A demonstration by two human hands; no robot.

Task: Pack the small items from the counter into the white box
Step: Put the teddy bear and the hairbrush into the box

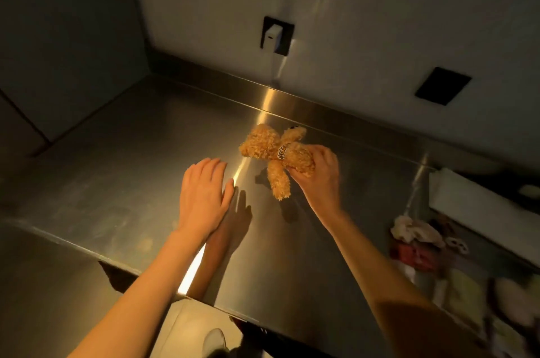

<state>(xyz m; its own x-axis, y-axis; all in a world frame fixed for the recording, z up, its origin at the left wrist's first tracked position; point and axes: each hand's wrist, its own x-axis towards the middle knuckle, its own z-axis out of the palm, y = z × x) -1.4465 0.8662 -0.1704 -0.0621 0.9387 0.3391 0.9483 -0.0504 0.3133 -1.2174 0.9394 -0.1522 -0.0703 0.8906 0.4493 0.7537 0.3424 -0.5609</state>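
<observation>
A small fluffy tan teddy bear [273, 150] with a patterned band round its neck hangs just above the steel counter [122, 153]. My right hand [317, 173] is closed round its body from the right, with one leg dangling below. My left hand [203, 194] hovers flat over the counter to the left of the bear, fingers together, holding nothing. A white box [479, 200] lies at the right edge of the view, partly blurred and cut off. Beside it lie several small items [418, 238], among them a pale crumpled thing and something red.
A white charger [273, 35] sits in a black wall socket above the counter's back edge, its cable running down. A second black plate [442, 86] is on the wall to the right. The counter's front edge runs below my forearms, with floor and a shoe [214, 340] beneath.
</observation>
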